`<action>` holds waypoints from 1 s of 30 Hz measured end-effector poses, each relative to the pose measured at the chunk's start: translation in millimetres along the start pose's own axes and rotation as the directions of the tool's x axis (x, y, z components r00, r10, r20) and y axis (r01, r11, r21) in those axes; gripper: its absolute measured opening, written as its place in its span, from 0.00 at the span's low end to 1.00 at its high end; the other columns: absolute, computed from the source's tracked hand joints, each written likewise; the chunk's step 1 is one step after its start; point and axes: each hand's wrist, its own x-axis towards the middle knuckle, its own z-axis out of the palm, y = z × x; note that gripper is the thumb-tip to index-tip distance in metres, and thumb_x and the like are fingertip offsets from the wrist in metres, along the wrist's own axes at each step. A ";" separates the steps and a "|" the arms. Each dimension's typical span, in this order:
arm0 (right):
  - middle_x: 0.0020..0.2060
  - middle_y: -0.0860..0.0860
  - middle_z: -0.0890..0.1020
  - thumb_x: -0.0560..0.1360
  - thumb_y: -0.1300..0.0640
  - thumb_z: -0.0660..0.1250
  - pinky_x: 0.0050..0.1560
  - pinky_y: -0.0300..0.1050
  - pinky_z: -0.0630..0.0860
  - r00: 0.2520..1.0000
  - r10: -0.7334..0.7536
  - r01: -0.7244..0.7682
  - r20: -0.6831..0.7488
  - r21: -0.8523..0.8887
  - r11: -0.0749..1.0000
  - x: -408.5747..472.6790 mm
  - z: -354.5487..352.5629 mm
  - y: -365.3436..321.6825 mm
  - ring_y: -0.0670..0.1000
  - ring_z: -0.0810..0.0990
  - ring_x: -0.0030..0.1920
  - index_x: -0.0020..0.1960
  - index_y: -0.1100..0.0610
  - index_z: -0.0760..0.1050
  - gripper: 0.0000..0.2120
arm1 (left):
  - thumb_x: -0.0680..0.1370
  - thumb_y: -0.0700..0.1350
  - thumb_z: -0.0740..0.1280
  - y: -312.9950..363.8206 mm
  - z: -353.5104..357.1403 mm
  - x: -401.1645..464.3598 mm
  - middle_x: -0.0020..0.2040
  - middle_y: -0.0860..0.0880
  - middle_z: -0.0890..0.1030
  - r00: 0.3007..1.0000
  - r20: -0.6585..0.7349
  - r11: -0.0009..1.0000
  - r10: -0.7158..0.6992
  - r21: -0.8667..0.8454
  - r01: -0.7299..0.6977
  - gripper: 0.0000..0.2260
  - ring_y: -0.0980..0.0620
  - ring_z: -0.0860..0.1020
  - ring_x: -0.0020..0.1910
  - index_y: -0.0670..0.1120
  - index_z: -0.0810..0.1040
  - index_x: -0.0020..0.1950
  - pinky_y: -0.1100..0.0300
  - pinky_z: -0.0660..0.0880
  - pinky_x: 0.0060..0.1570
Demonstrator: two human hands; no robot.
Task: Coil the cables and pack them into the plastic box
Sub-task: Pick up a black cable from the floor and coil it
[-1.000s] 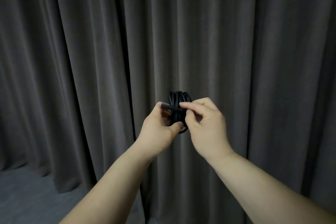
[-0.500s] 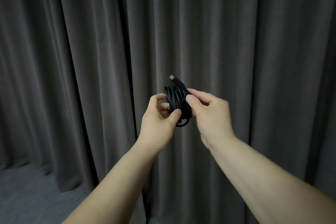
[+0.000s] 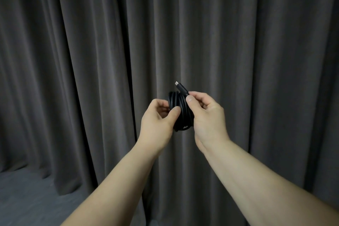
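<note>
A black cable (image 3: 180, 110), wound into a tight coil of several loops, is held up in front of me at chest height. My left hand (image 3: 157, 121) grips the coil from the left, thumb pressed on its front. My right hand (image 3: 206, 115) pinches the cable's free end between thumb and forefinger at the coil's top right. The plug end (image 3: 180, 88) with its small silver tip sticks up and to the left above the coil. No plastic box is in view.
A dark grey pleated curtain (image 3: 91, 60) fills the whole background right behind the hands. A strip of grey floor (image 3: 27, 198) shows at the bottom left.
The plug end, laid across the coil a second ago, now points up and left above it. My right hand has turned outward and both hands have risen slightly.
</note>
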 end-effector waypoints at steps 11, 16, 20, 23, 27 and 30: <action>0.45 0.54 0.84 0.68 0.49 0.70 0.48 0.50 0.79 1.000 -0.015 0.017 0.016 -0.103 0.995 -3.0 1.1 2.8 0.51 0.82 0.46 0.41 0.50 0.82 0.06 | 0.76 0.40 0.70 14.0 -9.0 5.8 0.43 0.48 0.85 0.991 0.130 0.979 -0.040 0.204 0.013 0.14 0.46 0.84 0.43 0.50 0.70 0.57 0.49 0.81 0.46; 0.45 0.53 0.83 0.70 0.50 0.71 0.51 0.49 0.79 0.995 -0.095 0.100 0.036 -0.195 0.976 -5.5 3.7 2.7 0.48 0.82 0.45 0.38 0.47 0.82 0.03 | 0.77 0.37 0.67 14.4 -8.8 10.1 0.46 0.47 0.85 0.992 0.093 0.979 -0.084 0.193 0.065 0.11 0.47 0.84 0.46 0.47 0.73 0.57 0.45 0.81 0.51; 0.42 0.48 0.80 0.72 0.56 0.72 0.44 0.33 0.74 0.986 -0.152 0.164 0.067 -0.227 0.960 -7.8 4.9 0.6 0.40 0.79 0.41 0.37 0.46 0.79 0.07 | 0.74 0.37 0.66 13.2 -8.0 11.2 0.48 0.50 0.83 0.998 0.024 0.971 -0.062 0.231 0.055 0.09 0.51 0.83 0.47 0.49 0.75 0.51 0.47 0.80 0.52; 0.40 0.47 0.80 0.72 0.56 0.73 0.43 0.32 0.73 0.985 -0.159 0.170 0.069 -0.227 0.959 -9.6 4.3 0.8 0.41 0.79 0.41 0.38 0.48 0.80 0.05 | 0.73 0.37 0.68 13.1 -9.7 12.8 0.46 0.50 0.83 0.998 -0.027 0.970 -0.060 0.236 0.065 0.08 0.49 0.83 0.46 0.48 0.77 0.48 0.46 0.80 0.52; 0.42 0.50 0.81 0.73 0.58 0.72 0.46 0.36 0.75 0.983 -0.169 0.182 0.076 -0.228 0.957 -7.4 2.4 3.5 0.43 0.80 0.42 0.41 0.48 0.81 0.06 | 0.72 0.39 0.70 12.4 -11.9 12.1 0.38 0.53 0.83 0.996 -0.051 0.956 -0.070 0.283 0.081 0.08 0.50 0.84 0.42 0.49 0.78 0.48 0.46 0.81 0.50; 0.39 0.52 0.79 0.74 0.60 0.70 0.44 0.37 0.74 0.984 -0.163 0.173 0.067 -0.198 0.965 -5.6 3.4 6.3 0.45 0.76 0.39 0.46 0.50 0.82 0.06 | 0.72 0.41 0.68 13.0 -12.0 10.9 0.37 0.54 0.83 0.998 -0.052 0.920 -0.038 0.388 0.055 0.08 0.54 0.83 0.41 0.49 0.78 0.49 0.53 0.81 0.48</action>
